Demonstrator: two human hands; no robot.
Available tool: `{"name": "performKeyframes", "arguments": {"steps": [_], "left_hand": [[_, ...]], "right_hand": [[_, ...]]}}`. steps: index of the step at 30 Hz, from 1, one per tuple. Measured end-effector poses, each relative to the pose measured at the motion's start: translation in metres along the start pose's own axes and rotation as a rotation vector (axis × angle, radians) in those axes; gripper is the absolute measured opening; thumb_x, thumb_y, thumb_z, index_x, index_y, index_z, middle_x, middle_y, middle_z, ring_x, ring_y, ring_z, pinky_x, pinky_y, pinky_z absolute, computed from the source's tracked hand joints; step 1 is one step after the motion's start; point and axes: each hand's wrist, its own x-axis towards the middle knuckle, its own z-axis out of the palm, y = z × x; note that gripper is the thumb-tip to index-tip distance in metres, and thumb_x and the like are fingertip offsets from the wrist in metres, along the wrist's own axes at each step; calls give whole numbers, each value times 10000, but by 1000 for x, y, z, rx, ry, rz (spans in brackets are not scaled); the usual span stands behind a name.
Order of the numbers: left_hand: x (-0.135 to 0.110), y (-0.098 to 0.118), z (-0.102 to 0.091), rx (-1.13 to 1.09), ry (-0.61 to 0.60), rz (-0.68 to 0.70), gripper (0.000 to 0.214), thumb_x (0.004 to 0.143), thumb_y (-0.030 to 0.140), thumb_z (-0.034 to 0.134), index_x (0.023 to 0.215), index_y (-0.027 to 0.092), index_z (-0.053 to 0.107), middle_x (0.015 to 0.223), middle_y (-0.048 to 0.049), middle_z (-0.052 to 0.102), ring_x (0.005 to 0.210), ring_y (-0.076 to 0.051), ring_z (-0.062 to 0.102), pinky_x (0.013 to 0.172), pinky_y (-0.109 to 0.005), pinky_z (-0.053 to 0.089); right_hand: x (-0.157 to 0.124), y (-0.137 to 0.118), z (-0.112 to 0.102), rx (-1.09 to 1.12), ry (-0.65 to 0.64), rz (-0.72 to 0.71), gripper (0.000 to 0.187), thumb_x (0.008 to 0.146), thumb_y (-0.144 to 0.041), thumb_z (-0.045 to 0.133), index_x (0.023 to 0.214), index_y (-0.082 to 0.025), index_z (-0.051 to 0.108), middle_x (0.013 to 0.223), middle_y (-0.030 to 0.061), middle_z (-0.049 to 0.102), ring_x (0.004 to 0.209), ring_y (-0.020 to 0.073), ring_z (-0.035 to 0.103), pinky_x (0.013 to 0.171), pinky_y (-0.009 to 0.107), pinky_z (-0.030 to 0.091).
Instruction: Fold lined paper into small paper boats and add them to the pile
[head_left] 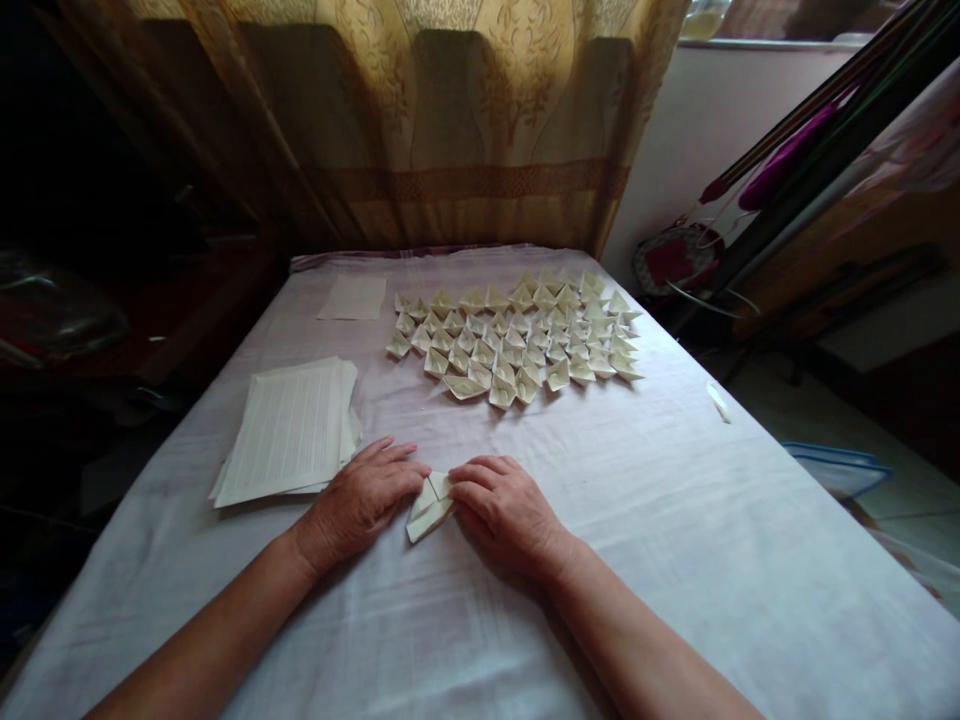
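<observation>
I see my left hand [360, 500] and right hand [504, 508] with fingers stretched flat, gripping nothing. Their tips press a crisp, pointed paper fold [429, 510] lying between them on the wrinkled cloth [675, 520]. Angular boats [517, 340] cluster beyond.

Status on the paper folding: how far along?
Done: dozens of folded pieces laid out at the far side. In hand: left hand and right hand press one part-folded piece. Remaining: the stack of sheets, plus a single sheet behind it.

Dim room, backlit curtain [420, 110], dark left corner, wide-angle bending at edges
</observation>
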Motion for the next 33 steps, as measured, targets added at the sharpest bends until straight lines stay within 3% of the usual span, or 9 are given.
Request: {"name": "performKeyframes", "arguments": {"steps": [4, 6, 9, 15, 26, 33], "left_hand": [[-7, 21, -3, -12, 41, -88, 255, 945, 196, 471, 1130, 223, 644, 1144, -45, 729, 1182, -226, 614, 1073, -452, 429], [-10, 32, 0, -8, 40, -91, 270, 928, 315, 555, 1161, 208, 642, 1148, -67, 725, 1139, -251, 635, 1043, -463, 456], [-14, 41, 9, 22, 98, -99, 276, 929, 346, 582, 1147, 195, 659, 1166, -87, 721, 1124, -258, 640, 1034, -470, 465], [-14, 37, 15, -15, 187, -97, 209, 964, 221, 510, 1066, 196, 690, 1072, -61, 753, 1046, -214, 671, 977, -420, 507], [-10, 41, 19, -87, 285, -217, 174, 953, 192, 504, 1092, 196, 609, 1022, -56, 716, 961, -190, 669, 918, -353, 534], [-10, 42, 21, -55, 229, -172, 298, 935, 187, 503, 1210, 203, 615, 1097, -75, 705, 1033, -212, 633, 957, -389, 507]], "right_hand": [[0, -2, 3, -14, -54, 28, 125, 897, -144, 592, 945, -203, 691, 1012, 44, 741, 879, 195, 627, 795, 328, 449], [-1, -1, 5, -15, -64, 50, 147, 894, -148, 586, 969, -207, 697, 1027, 43, 738, 887, 199, 622, 805, 331, 453], [-1, -1, 6, 7, -67, 77, 182, 886, -147, 586, 1001, -214, 710, 1026, 48, 732, 899, 199, 610, 827, 334, 461], [-2, 4, 5, 64, -19, 128, 131, 914, -213, 604, 941, -223, 732, 948, 43, 722, 844, 188, 607, 790, 331, 461], [1, 11, 12, 102, 61, 256, 120, 896, -213, 634, 791, -219, 693, 894, 31, 705, 826, 176, 608, 793, 329, 426], [5, 6, 13, 69, 65, 295, 132, 870, -207, 647, 738, -205, 661, 851, 26, 687, 824, 176, 584, 790, 322, 392]]}}
